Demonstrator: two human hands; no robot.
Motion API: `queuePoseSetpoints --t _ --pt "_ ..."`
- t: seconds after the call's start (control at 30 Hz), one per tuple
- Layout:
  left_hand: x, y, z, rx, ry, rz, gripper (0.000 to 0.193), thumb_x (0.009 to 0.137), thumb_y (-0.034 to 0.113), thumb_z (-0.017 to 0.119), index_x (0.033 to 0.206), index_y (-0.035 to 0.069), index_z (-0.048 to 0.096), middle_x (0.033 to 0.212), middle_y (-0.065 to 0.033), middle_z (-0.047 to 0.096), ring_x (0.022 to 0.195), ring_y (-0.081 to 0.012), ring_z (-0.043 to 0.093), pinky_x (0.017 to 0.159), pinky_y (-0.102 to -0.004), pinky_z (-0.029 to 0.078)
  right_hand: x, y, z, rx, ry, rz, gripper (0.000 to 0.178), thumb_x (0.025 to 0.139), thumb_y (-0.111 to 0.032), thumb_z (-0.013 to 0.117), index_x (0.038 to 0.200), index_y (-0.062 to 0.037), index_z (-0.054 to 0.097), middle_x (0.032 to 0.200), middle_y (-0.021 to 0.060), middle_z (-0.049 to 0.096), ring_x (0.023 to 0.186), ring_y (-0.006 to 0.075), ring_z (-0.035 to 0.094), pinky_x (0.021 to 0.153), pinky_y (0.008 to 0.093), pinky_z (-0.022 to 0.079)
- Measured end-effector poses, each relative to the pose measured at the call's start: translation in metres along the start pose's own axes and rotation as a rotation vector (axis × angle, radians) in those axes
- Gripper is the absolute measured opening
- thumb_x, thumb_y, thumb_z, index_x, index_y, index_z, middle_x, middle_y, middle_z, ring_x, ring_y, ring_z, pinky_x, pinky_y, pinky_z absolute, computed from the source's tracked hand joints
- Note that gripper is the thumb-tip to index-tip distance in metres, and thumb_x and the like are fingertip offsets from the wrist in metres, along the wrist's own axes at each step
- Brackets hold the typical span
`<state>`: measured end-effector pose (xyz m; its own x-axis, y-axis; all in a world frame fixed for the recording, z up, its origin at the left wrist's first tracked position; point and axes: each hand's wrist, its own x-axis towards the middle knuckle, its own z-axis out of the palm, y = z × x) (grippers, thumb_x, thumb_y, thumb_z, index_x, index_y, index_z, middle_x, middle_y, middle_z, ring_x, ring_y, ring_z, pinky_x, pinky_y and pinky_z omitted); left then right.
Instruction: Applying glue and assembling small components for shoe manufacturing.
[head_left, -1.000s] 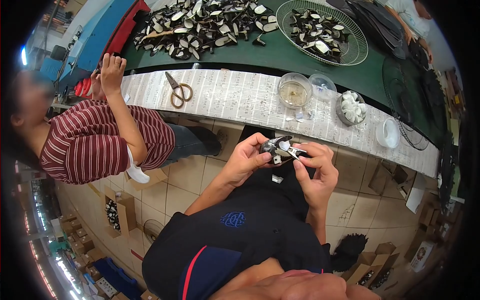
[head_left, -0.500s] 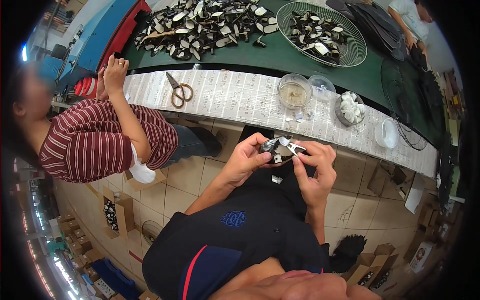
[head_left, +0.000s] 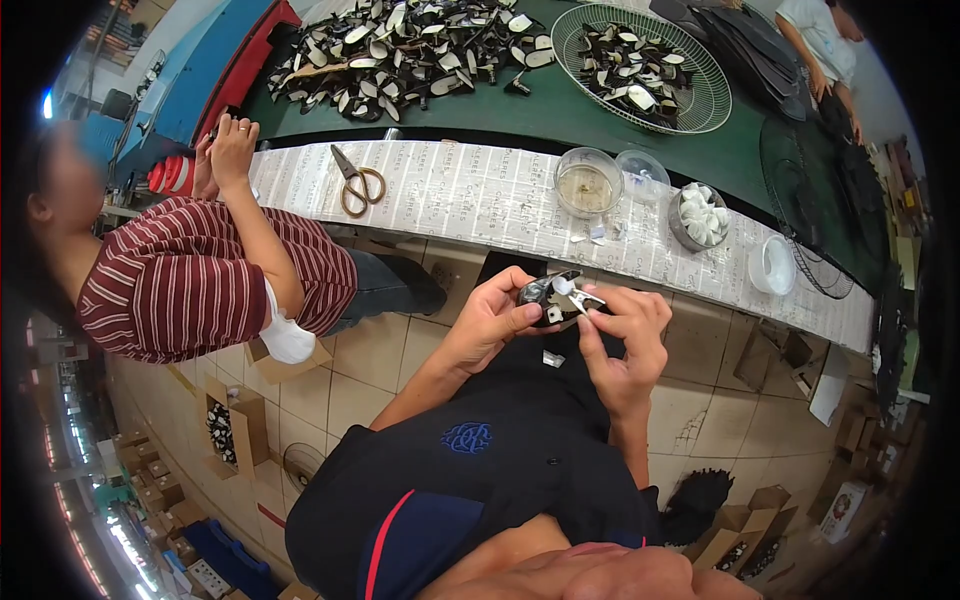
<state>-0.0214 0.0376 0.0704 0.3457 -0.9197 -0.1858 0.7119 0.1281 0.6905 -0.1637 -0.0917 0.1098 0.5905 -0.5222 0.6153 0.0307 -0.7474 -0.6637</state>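
Table (head_left: pixel 465 190) stands over tiles (head_left: pixel 735 425), left hand (head_left: pixel 492 318) clasping black piece (head_left: pixel 536 293), right hand (head_left: pixel 628 342) pinching clip (head_left: pixel 584 300).

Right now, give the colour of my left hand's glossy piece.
Mainly black; the glossy piece shows best in head view.

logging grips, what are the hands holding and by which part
Left hand: black piece, by its left side. Right hand: pale tool, by its right end.

Head cam, worn fisheye, points steeply down over wearer's own dark shirt (head_left: pixel 500 455) in lower middle of frame. Left hand (head_left: pixel 488 316) and right hand (head_left: pixel 627 338) close, near frame centre. Faces a table (head_left: pixel 490 115) across top. Wide reach: another person (head_left: pixel 190 270) at left, floor (head_left: pixel 365 375) both sides; straight edges bow, corners black.
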Motion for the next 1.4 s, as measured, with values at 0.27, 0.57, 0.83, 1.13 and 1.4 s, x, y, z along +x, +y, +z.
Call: queuePoseSetpoints --t 0.27,0.57,0.83,1.13,1.4 --pt "-0.002 0.001 -0.001 0.015 0.009 -0.01 0.022 0.091 0.012 0.067 0.103 0.005 0.05 0.106 -0.0073 0.06 0.099 -0.0157 0.063 0.088 -0.0389 0.058 -0.001 0.005 -0.001 -0.134 0.064 0.022 0.022 0.072 0.001 0.076 0.087 -0.0057 0.061 0.103 0.0094 0.071 0.092 0.025 0.063 0.091 0.0387 0.037" --pt "0.0 -0.001 0.001 -0.006 0.004 -0.011 0.022 0.091 0.013 0.068 0.101 0.005 0.05 0.106 -0.0074 0.06 0.099 -0.0164 0.063 0.089 -0.0395 0.058 0.0 0.0 0.0 0.021 0.002 0.029 0.022 0.071 0.001 0.076 0.086 -0.0058 0.061 0.1 0.0089 0.072 0.09 0.0238 0.064 0.09 0.0374 0.038" --pt "0.001 -0.001 0.0 0.011 0.007 -0.007 0.022 0.09 0.013 0.068 0.102 0.005 0.051 0.105 -0.0075 0.06 0.1 -0.0159 0.062 0.088 -0.0402 0.058 -0.001 0.003 0.001 -0.113 0.045 0.006 0.022 0.072 0.0 0.076 0.087 -0.0066 0.061 0.102 0.0077 0.071 0.093 0.0239 0.064 0.09 0.0379 0.037" --pt "0.001 -0.003 -0.003 0.011 -0.016 -0.025 0.024 0.092 0.015 0.066 0.107 0.005 0.05 0.108 -0.0065 0.06 0.103 -0.0162 0.062 0.09 -0.0401 0.057 -0.008 0.006 -0.004 -0.089 0.156 0.088 0.02 0.076 0.0 0.074 0.09 -0.0049 0.061 0.102 0.0107 0.071 0.092 0.0245 0.062 0.091 0.0371 0.039" --pt "0.003 -0.009 -0.004 0.003 -0.03 0.02 0.041 0.088 0.024 0.071 0.115 0.002 0.048 0.12 -0.0162 0.06 0.112 -0.0343 0.062 0.09 -0.0418 0.058 -0.012 0.004 -0.006 0.088 0.211 0.109 0.017 0.078 0.0 0.072 0.09 -0.0038 0.061 0.101 0.0113 0.07 0.09 0.0238 0.06 0.09 0.0373 0.041"
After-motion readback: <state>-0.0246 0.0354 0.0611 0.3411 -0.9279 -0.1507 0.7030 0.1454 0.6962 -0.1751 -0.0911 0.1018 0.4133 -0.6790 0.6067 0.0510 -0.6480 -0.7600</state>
